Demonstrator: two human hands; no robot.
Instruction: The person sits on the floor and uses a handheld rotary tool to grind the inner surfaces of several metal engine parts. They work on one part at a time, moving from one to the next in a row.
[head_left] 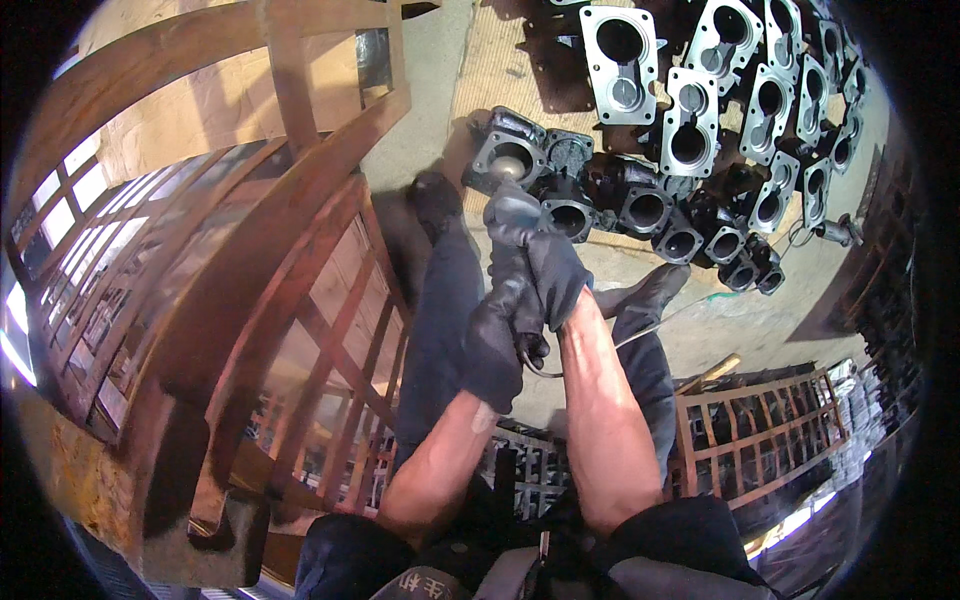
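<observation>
Both hands wear dark gloves and come together in front of me, closed around a tool mostly hidden by the fingers. My left hand point(495, 335) is nearer to me, wrapped round its lower part, where a thin hose point(648, 330) comes out and curves to the right. My right hand point(548, 262) grips farther forward, overlapping the left. Gloved fingers reach up to the near side of a dark metal casting point(483, 178) with a round bore and a square flange. Whether they touch it, I cannot tell. The tool's tip is hidden.
Several dark castings with round openings point(645, 210) stand right of the worked one. Behind them are several castings with bright machined faces point(690, 120), on corrugated cardboard point(485, 75). A rusty metal frame point(270, 235) rises at left. A brown slatted crate point(765, 435) stands at lower right.
</observation>
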